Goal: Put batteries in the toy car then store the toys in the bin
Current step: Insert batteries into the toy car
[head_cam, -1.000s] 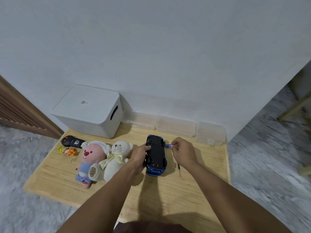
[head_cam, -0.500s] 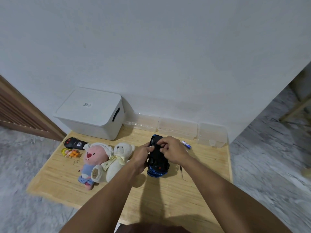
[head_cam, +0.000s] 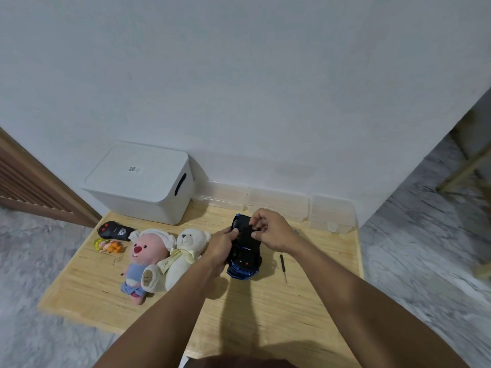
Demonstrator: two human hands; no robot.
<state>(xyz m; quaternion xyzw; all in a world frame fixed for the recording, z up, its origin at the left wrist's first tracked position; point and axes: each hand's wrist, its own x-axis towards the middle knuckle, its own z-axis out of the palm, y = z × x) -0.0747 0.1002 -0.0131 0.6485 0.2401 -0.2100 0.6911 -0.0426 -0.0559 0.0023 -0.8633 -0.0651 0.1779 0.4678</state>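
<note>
The blue toy car (head_cam: 244,264) lies upside down on the wooden table (head_cam: 265,314), its black underside facing up. My left hand (head_cam: 221,247) grips its left side. My right hand (head_cam: 271,231) is curled over the underside near the far end, its fingertips pressing something small there; what they hold is hidden. A battery (head_cam: 295,231) peeks out just behind my right wrist. The white lidded bin (head_cam: 140,181) stands at the back left, lid closed. A pink plush (head_cam: 144,261) and a white teddy bear (head_cam: 183,258) lie left of the car.
A small screwdriver (head_cam: 283,268) lies right of the car. A black remote (head_cam: 114,230) and a small orange-yellow figure (head_cam: 107,246) sit at the left edge. Clear plastic boxes (head_cam: 276,205) line the wall behind. Marble floor surrounds the low table.
My right hand brought a battery from the car's right side onto the underside and now works at it with curled fingers. My left hand kept its grip on the car.
</note>
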